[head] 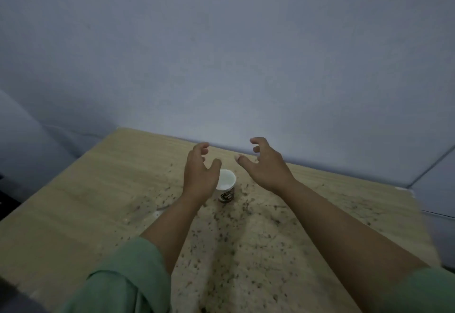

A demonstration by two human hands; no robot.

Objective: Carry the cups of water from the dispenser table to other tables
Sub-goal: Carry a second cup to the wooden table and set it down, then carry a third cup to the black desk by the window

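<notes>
A small white cup [226,186] with a dark printed band stood upright on the speckled table [73,204]. The left hand [200,175] and right hand [267,168] hovered over it, fingers spread, grasping nothing.

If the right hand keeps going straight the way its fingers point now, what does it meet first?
Probably the pale blue wall behind the light wooden table. The open right hand points forward, passing to the right of the white paper cup rather than at it, though depth is hard to judge.
</notes>
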